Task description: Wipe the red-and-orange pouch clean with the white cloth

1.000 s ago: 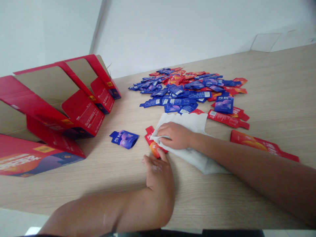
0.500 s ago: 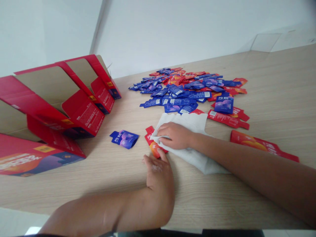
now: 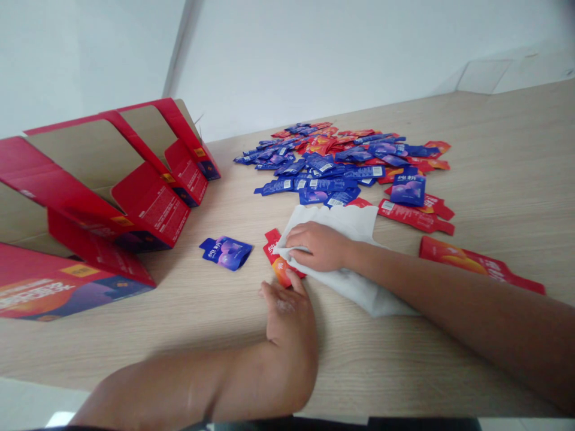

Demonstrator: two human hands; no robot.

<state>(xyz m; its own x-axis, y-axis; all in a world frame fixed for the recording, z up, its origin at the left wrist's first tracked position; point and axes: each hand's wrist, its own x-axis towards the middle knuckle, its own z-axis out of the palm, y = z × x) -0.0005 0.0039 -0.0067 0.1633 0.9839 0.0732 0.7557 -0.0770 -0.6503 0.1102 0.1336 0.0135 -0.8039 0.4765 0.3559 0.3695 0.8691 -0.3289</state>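
A small red pouch (image 3: 281, 270) with an orange fruit print lies flat on the table. My left hand (image 3: 290, 311) holds its near end with the fingertips, pressing it down. A white cloth (image 3: 359, 227) is gripped in my right hand (image 3: 317, 245), the fingers closed on its folded left edge. That edge overlaps the red pouch and hides part of it. To the left, apart from both hands, lies a blue pouch (image 3: 227, 252) with purple fruit on it.
Red and blue pouches (image 3: 323, 164) are heaped at the back. A larger-looking red pouch (image 3: 480, 263) lies beyond my right forearm. Several open red cardboard boxes (image 3: 153, 206) stand along the left side. A white wall (image 3: 336, 60) rises behind the wooden table (image 3: 202, 323).
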